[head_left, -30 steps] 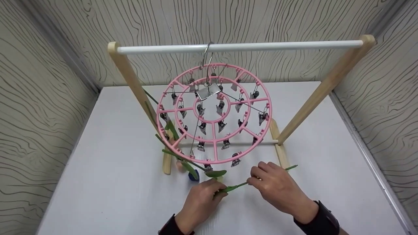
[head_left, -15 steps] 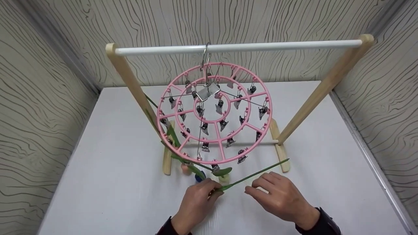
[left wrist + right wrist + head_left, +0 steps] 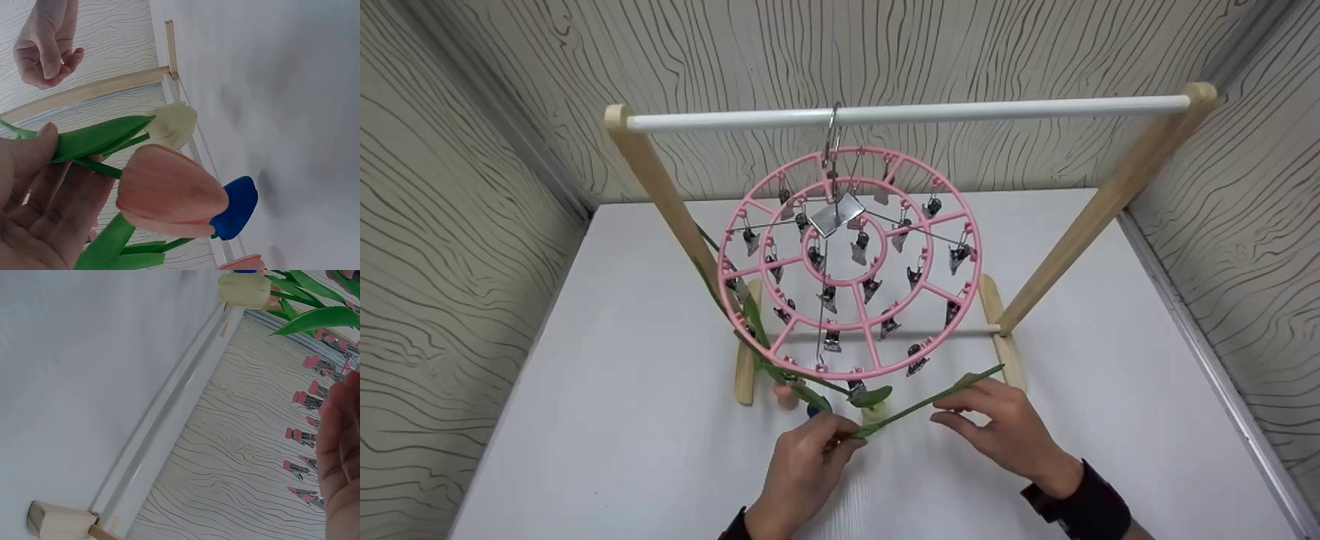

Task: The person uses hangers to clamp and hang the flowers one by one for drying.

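My left hand [image 3: 802, 465] pinches a pink tulip [image 3: 169, 191] between thumb and fingers, where its green leaf [image 3: 104, 136] meets the stem. The long stem [image 3: 915, 407] slants up to the right, below a round pink clip hanger [image 3: 871, 346]. Close to the stem's upper end is my right hand [image 3: 1005, 427], thumb and fingers apart, with nothing held in the left wrist view. From the hanger's left and front edge hang other tulips, heads down: a white tulip [image 3: 174, 125], a blue tulip [image 3: 239, 208] and another pink tulip [image 3: 244, 263].
The hanger hooks over a white rod [image 3: 922, 113] on a wooden stand [image 3: 1065, 232], whose feet rest on a white table [image 3: 607, 420]. Several metal clips [image 3: 306, 400] dangle from its rings. Patterned walls [image 3: 960, 45] enclose the back and sides.
My right hand let go of the stem, drew back, then moved up beside its upper part. The left hand shifted slightly left with the tulip. The hanger turned a little.
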{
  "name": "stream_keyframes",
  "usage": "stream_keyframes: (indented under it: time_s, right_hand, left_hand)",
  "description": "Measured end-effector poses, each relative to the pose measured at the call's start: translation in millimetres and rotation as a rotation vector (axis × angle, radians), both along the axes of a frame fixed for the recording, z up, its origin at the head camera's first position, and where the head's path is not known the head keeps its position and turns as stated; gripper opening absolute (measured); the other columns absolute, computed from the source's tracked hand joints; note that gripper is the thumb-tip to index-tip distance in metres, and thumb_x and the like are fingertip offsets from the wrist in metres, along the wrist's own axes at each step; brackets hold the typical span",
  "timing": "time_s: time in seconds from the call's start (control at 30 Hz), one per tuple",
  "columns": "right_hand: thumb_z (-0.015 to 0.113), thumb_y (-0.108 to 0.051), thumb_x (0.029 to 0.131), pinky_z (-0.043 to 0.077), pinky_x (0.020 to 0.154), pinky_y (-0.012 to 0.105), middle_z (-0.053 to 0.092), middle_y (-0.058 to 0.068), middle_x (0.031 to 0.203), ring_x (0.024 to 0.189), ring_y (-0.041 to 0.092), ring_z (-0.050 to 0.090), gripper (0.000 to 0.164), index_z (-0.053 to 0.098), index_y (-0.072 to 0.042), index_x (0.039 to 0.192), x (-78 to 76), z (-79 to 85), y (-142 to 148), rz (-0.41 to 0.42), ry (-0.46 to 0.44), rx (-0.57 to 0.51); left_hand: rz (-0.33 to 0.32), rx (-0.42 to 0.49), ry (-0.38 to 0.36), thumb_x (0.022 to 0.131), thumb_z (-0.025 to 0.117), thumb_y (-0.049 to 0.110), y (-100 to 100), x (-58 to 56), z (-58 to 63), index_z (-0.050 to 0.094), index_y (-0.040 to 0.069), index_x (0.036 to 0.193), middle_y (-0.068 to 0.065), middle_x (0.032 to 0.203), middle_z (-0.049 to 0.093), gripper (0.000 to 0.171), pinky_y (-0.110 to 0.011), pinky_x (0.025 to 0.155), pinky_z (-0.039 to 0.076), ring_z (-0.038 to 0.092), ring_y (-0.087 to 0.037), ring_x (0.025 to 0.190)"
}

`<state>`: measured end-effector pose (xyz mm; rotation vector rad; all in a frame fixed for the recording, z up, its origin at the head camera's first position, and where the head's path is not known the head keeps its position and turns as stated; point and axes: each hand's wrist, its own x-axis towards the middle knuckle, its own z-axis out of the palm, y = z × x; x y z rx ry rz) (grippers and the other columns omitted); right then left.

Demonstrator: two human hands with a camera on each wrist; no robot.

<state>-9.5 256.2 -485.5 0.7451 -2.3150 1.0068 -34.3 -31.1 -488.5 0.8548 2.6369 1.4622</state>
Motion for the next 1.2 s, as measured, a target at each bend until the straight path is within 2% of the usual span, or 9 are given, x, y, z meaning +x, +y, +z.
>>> stream_keyframes:
  time_s: [0.1, 0.23, 0.33, 0.47, 0.63, 0.87, 1.07, 1.2]
  right_hand:
    - [0.089, 0.011, 0.070, 0.058, 0.071, 0.011, 0.076, 0.002, 0.089, 0.079, 0.007, 0.071, 0.039, 0.079, -0.012, 0.099, -6.6, 4.7, -2.6, -0.017, -0.047, -0.107]
    - [0.088, 0.013, 0.071, 0.061, 0.074, 0.013, 0.077, 0.006, 0.094, 0.087, 0.007, 0.074, 0.039, 0.078, -0.009, 0.102, -14.9, 16.6, -5.8, -0.046, -0.063, -0.170]
    - [0.087, 0.012, 0.073, 0.063, 0.078, 0.015, 0.078, 0.005, 0.097, 0.089, 0.006, 0.075, 0.038, 0.078, -0.007, 0.104, -18.8, 26.9, -8.0, -0.061, -0.112, -0.213]
    - [0.085, 0.013, 0.076, 0.064, 0.081, 0.018, 0.080, 0.005, 0.102, 0.094, 0.005, 0.075, 0.040, 0.077, -0.003, 0.112, -21.8, 38.3, -13.7, -0.033, -0.168, -0.268]
    - [0.084, 0.012, 0.077, 0.065, 0.083, 0.021, 0.080, -0.001, 0.110, 0.101, 0.003, 0.074, 0.043, 0.076, -0.003, 0.117, -24.7, 46.1, -22.3, 0.017, -0.212, -0.302]
    - [0.085, 0.010, 0.077, 0.066, 0.085, 0.023, 0.078, 0.009, 0.106, 0.099, 0.003, 0.075, 0.041, 0.076, -0.002, 0.115, -30.6, 52.8, -31.8, 0.088, -0.256, -0.317]
    - [0.084, 0.006, 0.081, 0.065, 0.087, 0.021, 0.078, 0.011, 0.105, 0.100, 0.003, 0.074, 0.035, 0.077, -0.005, 0.114, -33.2, 55.9, -38.6, 0.082, -0.296, -0.305]
    - [0.082, 0.008, 0.082, 0.065, 0.082, 0.020, 0.078, 0.009, 0.100, 0.091, 0.007, 0.075, 0.031, 0.076, -0.003, 0.111, -32.6, 56.5, -41.6, 0.093, -0.302, -0.325]
  left_hand:
    - [-0.005, 0.056, -0.005, 0.089, 0.082, 0.004, -1.5, 1.9, 0.6, 0.072, 0.015, 0.100, 0.002, 0.092, 0.077, 0.019, -0.014, 0.069, 0.061, 0.066, 0.003, 0.079]
    - [-0.010, 0.137, -0.001, 0.090, 0.081, 0.003, -2.4, 3.4, 0.4, 0.070, 0.013, 0.102, -0.002, 0.092, 0.077, 0.019, -0.014, 0.073, 0.063, 0.071, -0.001, 0.080]
    - [-0.002, 0.178, 0.007, 0.090, 0.081, 0.003, -1.7, 4.3, -0.7, 0.069, 0.012, 0.102, -0.002, 0.093, 0.077, 0.019, -0.014, 0.076, 0.063, 0.076, -0.007, 0.083]
    - [0.006, 0.211, -0.005, 0.090, 0.081, 0.004, -0.2, 5.4, -2.6, 0.070, 0.011, 0.101, -0.001, 0.094, 0.077, 0.018, -0.015, 0.077, 0.063, 0.077, -0.012, 0.085]
    - [0.003, 0.244, -0.045, 0.093, 0.079, 0.005, 2.1, 6.8, -6.2, 0.068, 0.010, 0.102, -0.003, 0.097, 0.077, 0.016, -0.015, 0.077, 0.063, 0.077, -0.011, 0.087]
    - [0.007, 0.263, -0.032, 0.095, 0.077, 0.007, 6.4, 7.6, -11.0, 0.067, 0.009, 0.104, -0.003, 0.097, 0.075, 0.014, -0.015, 0.076, 0.063, 0.076, -0.008, 0.089]
    - [0.007, 0.303, -0.010, 0.095, 0.076, 0.004, 9.2, 7.0, -13.7, 0.065, 0.008, 0.104, -0.004, 0.098, 0.075, 0.015, -0.017, 0.076, 0.064, 0.077, -0.010, 0.093]
    - [0.011, 0.323, -0.003, 0.093, 0.077, -0.001, 10.7, 5.7, -15.3, 0.064, 0.007, 0.104, -0.006, 0.098, 0.075, 0.018, -0.018, 0.076, 0.065, 0.077, -0.007, 0.094]
